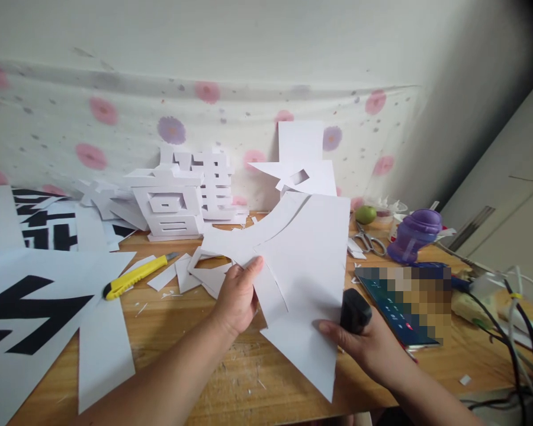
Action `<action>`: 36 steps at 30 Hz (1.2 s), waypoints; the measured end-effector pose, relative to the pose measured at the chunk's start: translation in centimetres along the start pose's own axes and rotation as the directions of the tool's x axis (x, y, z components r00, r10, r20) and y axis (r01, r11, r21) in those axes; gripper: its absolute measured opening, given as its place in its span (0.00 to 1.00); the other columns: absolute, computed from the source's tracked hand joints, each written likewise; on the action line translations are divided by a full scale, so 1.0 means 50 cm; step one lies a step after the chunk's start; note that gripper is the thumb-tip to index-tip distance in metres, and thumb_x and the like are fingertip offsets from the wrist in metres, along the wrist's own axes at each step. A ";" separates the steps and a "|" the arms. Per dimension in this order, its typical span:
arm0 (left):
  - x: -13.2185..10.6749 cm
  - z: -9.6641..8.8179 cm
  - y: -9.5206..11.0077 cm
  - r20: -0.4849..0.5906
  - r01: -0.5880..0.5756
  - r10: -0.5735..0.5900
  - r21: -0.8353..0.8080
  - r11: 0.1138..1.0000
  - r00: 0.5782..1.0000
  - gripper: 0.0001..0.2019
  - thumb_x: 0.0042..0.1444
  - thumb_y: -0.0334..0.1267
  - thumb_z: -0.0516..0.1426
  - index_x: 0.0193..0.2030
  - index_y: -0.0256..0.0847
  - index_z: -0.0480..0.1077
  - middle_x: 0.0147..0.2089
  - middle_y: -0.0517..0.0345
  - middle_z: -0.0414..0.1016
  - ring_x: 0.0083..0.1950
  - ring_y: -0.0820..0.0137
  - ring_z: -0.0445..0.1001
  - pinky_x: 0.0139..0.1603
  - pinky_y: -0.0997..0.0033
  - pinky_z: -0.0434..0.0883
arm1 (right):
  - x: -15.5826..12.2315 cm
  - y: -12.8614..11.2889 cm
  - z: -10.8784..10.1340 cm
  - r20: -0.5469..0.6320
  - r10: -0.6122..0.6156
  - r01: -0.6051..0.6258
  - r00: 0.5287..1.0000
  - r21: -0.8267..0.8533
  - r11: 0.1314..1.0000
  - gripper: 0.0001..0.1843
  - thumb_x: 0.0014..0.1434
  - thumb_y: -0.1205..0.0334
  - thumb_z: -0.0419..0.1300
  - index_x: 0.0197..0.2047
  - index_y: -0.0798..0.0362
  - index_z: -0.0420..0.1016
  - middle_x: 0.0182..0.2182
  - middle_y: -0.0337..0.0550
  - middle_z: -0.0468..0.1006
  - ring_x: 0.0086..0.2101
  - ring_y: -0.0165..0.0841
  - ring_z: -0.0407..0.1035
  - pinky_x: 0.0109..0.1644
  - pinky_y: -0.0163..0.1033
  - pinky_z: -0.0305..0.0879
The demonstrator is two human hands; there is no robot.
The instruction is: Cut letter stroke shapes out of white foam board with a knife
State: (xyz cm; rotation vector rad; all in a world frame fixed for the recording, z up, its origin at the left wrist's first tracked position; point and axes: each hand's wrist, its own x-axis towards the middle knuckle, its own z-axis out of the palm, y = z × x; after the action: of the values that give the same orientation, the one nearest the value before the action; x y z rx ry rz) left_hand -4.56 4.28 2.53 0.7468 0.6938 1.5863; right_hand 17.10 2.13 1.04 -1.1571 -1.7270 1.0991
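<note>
A large white cut sheet of card [306,266] with curved cut-outs is held up over the wooden table [182,331]. My left hand [237,296] pinches its left edge, thumb on top. At the sheet's lower right edge my right hand [359,340] grips it, with a small black device [354,310] strapped on that hand. White offcuts [195,275] lie just behind the left hand.
A yellow utility knife [135,276] lies left of centre. White 3D card characters [173,204] stand at the back. Printed black-and-white sheets [31,307] cover the left. At the right are scissors [369,239], a purple bottle [414,235], a green fruit [365,214], a phone [395,305] and cables [510,331].
</note>
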 end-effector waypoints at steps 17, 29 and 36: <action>-0.016 -0.002 -0.010 0.214 0.255 -0.307 0.236 0.937 0.927 0.23 0.43 0.45 0.69 0.46 0.39 0.74 0.34 0.54 0.78 0.30 0.71 0.73 0.27 0.73 0.69 | 0.012 -0.009 -0.022 0.095 0.116 -0.137 0.989 0.253 0.958 0.23 0.50 0.47 0.69 0.40 0.55 0.73 0.19 0.34 0.68 0.18 0.28 0.62 0.18 0.32 0.57; -0.017 -0.023 -0.007 0.051 0.229 -0.284 0.465 0.855 0.957 0.19 0.39 0.51 0.68 0.24 0.37 0.70 0.16 0.65 0.67 0.15 0.81 0.60 0.14 0.82 0.55 | 0.057 0.001 -0.087 -0.091 0.076 -0.053 0.993 0.238 0.970 0.20 0.51 0.46 0.69 0.34 0.55 0.74 0.21 0.36 0.68 0.21 0.27 0.61 0.22 0.32 0.57; -0.030 -0.003 -0.028 -0.116 0.127 -0.085 0.427 0.895 0.990 0.23 0.49 0.56 0.62 0.18 0.38 0.67 0.15 0.63 0.66 0.17 0.78 0.61 0.18 0.77 0.59 | 0.028 -0.029 -0.137 -0.459 -0.230 0.286 0.858 0.054 0.957 0.20 0.60 0.46 0.60 0.24 0.51 0.73 0.25 0.41 0.72 0.31 0.33 0.67 0.30 0.34 0.64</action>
State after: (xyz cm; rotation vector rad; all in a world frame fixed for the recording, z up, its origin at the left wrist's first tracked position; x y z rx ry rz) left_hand -3.67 2.99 1.20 0.9427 1.1643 1.3856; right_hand 22.55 4.75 4.83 -0.9743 -1.3807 0.6908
